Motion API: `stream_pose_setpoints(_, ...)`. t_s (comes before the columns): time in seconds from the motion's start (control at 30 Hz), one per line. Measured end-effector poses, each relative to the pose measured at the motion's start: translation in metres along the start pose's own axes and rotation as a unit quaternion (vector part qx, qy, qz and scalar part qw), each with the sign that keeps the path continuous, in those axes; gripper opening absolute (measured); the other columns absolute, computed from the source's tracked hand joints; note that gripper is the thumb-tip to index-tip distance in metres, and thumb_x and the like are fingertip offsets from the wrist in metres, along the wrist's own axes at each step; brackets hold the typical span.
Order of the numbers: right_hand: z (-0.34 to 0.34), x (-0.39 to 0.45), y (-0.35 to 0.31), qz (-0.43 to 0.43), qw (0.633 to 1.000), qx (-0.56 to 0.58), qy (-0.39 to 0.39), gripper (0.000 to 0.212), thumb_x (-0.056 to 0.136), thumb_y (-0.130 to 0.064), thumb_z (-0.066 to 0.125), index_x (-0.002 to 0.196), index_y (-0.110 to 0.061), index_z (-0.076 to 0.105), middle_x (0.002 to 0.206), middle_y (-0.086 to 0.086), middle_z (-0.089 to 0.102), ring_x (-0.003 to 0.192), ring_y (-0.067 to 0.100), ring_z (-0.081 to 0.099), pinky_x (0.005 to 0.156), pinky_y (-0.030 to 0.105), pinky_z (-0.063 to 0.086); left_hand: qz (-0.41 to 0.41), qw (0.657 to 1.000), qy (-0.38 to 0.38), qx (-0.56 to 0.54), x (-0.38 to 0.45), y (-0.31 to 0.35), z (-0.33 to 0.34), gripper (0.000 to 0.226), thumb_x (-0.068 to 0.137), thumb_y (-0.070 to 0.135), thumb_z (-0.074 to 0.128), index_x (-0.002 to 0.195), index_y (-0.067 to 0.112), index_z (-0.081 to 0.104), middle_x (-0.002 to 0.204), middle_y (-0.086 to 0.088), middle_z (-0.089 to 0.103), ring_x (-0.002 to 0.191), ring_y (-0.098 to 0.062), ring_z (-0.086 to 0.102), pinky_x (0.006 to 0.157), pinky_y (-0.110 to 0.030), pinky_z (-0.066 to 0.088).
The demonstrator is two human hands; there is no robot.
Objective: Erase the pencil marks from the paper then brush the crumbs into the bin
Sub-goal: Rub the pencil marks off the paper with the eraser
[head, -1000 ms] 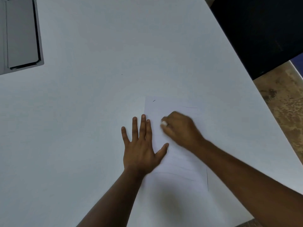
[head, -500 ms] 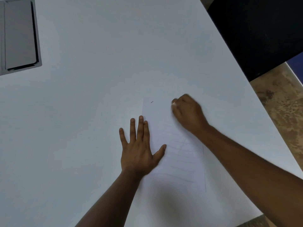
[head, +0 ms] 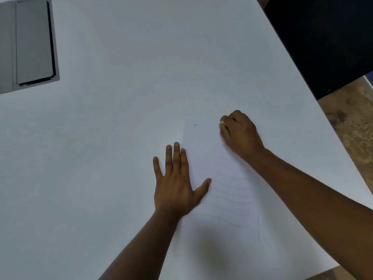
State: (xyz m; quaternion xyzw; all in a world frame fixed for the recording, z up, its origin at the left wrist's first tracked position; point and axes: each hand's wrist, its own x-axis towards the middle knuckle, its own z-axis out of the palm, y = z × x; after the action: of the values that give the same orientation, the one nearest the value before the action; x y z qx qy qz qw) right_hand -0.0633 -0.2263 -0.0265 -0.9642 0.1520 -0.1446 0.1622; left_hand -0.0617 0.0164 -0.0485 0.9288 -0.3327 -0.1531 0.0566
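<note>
A lined white sheet of paper [head: 203, 154] lies on the white table, faint pencil lines across its lower half and a short dark mark [head: 195, 125] near its top left corner. My left hand [head: 177, 182] lies flat with fingers spread, pressing the paper's left edge. My right hand [head: 240, 134] is curled at the paper's top right, pinching a small white eraser [head: 222, 123] whose tip shows between the fingers. No bin is in view.
The white table [head: 121, 138] fills most of the view. A grey hatch panel [head: 32, 43] is set into it at the far left. The table's right edge runs diagonally, with a black object [head: 323, 37] and brown mottled floor [head: 355, 134] beyond it.
My right hand moved with the eraser from the paper's middle up to its top right corner. My left hand stayed flat on the left edge.
</note>
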Motion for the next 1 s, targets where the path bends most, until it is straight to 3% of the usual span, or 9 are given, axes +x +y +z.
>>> stream_pose_setpoints(0.07, -0.002, -0.007, -0.016, 0.003, 0.999, 0.049, -0.003, 0.023, 0.095, -0.016, 0.052, 0.092, -0.003, 0.070, 0.082, 0.009, 0.056, 0.073, 0.024, 0.057, 0.066, 0.036, 0.053, -0.001, 1.000, 0.006, -0.004, 0.000, 0.000, 0.001, 0.106, 0.092, 0.084, 0.013, 0.162, 0.007, -0.005, 0.170, -0.008, -0.018, 0.156, -0.025, -0.022, 0.124, -0.061, -0.007)
stream_pose_setpoints(0.17, 0.004, -0.035, -0.052, -0.068, 0.992, 0.097, -0.041, 0.022, 0.095, -0.017, 0.055, 0.101, -0.005, 0.073, 0.084, 0.009, 0.060, 0.074, 0.023, 0.060, 0.070, 0.032, 0.052, 0.006, 1.000, 0.010, -0.006, 0.000, -0.001, 0.003, 0.106, 0.092, 0.084, 0.015, 0.163, 0.006, -0.001, 0.171, -0.010, -0.013, 0.157, -0.026, -0.018, 0.124, -0.063, -0.003)
stream_pose_setpoints(0.23, 0.011, -0.052, -0.060, -0.130, 0.983, 0.087, -0.099, 0.026, 0.095, -0.018, 0.052, 0.101, -0.003, 0.072, 0.083, 0.011, 0.060, 0.072, 0.026, 0.059, 0.067, 0.038, 0.052, 0.006, 1.000, 0.011, 0.001, 0.000, -0.001, 0.004, 0.105, 0.092, 0.084, 0.014, 0.163, 0.007, 0.001, 0.171, -0.011, -0.010, 0.158, -0.027, -0.016, 0.124, -0.063, -0.001)
stream_pose_setpoints(0.3, 0.014, -0.045, -0.047, -0.154, 0.981, 0.058, -0.104, 0.024, 0.094, -0.015, 0.051, 0.092, -0.001, 0.070, 0.081, 0.013, 0.060, 0.068, 0.031, 0.058, 0.063, 0.043, 0.050, 0.004, 1.000, 0.008, 0.000, 0.000, -0.001, 0.003, 0.106, 0.092, 0.084, 0.013, 0.163, 0.007, -0.001, 0.171, -0.010, -0.013, 0.157, -0.026, -0.018, 0.124, -0.063, -0.003)
stream_pose_setpoints(0.4, 0.009, -0.015, -0.017, -0.078, 0.996, 0.022, -0.041, 0.018, 0.090, -0.009, 0.053, 0.076, 0.000, 0.062, 0.076, 0.016, 0.058, 0.064, 0.035, 0.057, 0.059, 0.044, 0.050, 0.002, 1.000, 0.000, -0.008, 0.001, 0.000, 0.001, 0.106, 0.091, 0.085, 0.014, 0.162, 0.008, -0.006, 0.170, -0.008, -0.018, 0.156, -0.025, -0.022, 0.124, -0.062, -0.006)
stream_pose_setpoints(0.57, 0.003, -0.004, -0.012, 0.026, 0.999, 0.035, 0.010, 0.019, 0.094, -0.011, 0.053, 0.088, 0.001, 0.067, 0.084, 0.010, 0.056, 0.075, 0.026, 0.060, 0.067, 0.039, 0.054, 0.001, 1.000, 0.004, -0.008, 0.001, 0.000, 0.001, 0.106, 0.091, 0.085, 0.014, 0.162, 0.008, -0.006, 0.170, -0.008, -0.018, 0.156, -0.025, -0.022, 0.124, -0.062, -0.006)
stream_pose_setpoints(0.73, 0.018, -0.044, -0.078, -0.080, 0.981, 0.139, -0.110, 0.032, 0.094, -0.026, 0.050, 0.104, -0.007, 0.074, 0.086, 0.007, 0.065, 0.077, 0.021, 0.063, 0.071, 0.029, 0.053, 0.008, 1.000, 0.029, -0.003, 0.001, -0.002, 0.006, 0.106, 0.093, 0.082, 0.022, 0.162, 0.002, 0.009, 0.171, -0.016, -0.002, 0.159, -0.029, -0.007, 0.124, -0.064, 0.005)
stream_pose_setpoints(0.83, 0.020, -0.043, -0.076, -0.149, 0.973, 0.116, -0.135, 0.026, 0.095, -0.022, 0.052, 0.095, -0.005, 0.072, 0.081, 0.007, 0.060, 0.070, 0.023, 0.058, 0.065, 0.033, 0.050, 0.006, 1.000, 0.029, -0.001, 0.000, -0.002, 0.007, 0.106, 0.093, 0.082, 0.021, 0.161, 0.001, 0.009, 0.171, -0.017, -0.002, 0.159, -0.029, -0.006, 0.124, -0.064, 0.007)
stream_pose_setpoints(1.0, 0.020, 0.018, -0.033, -0.052, 0.995, -0.020, -0.086, 0.028, 0.099, -0.024, 0.043, 0.086, -0.009, 0.062, 0.078, 0.005, 0.053, 0.073, 0.029, 0.056, 0.064, 0.036, 0.044, -0.005, 1.000, 0.010, -0.010, 0.000, -0.001, 0.005, 0.108, 0.091, 0.085, 0.014, 0.161, 0.005, -0.008, 0.170, -0.012, -0.018, 0.157, -0.025, -0.019, 0.125, -0.062, -0.002)
